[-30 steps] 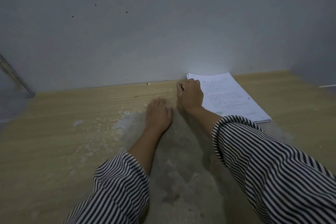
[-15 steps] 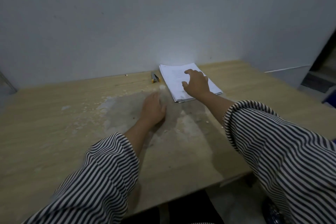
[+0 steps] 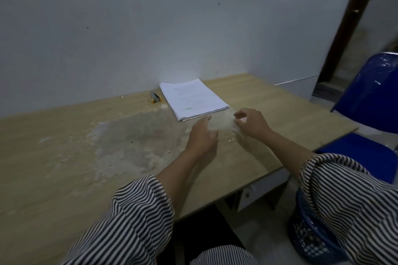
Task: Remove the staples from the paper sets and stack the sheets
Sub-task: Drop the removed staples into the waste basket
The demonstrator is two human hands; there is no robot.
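Both hands have drawn back from the white paper stack [image 3: 193, 98]: the left hand [image 3: 202, 135] lies loosely spread, the right hand [image 3: 251, 122] has fingers curled on nothing, so the stack looks finished.

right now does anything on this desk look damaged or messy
Yes. The wooden table has a large worn grey patch in the middle where the surface has peeled, with pale flakes scattered round it. The paper stack looks tidy.

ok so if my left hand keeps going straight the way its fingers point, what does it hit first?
Probably the near edge of the white stack of printed paper sheets; the left hand points at it, though height above the table is unclear.
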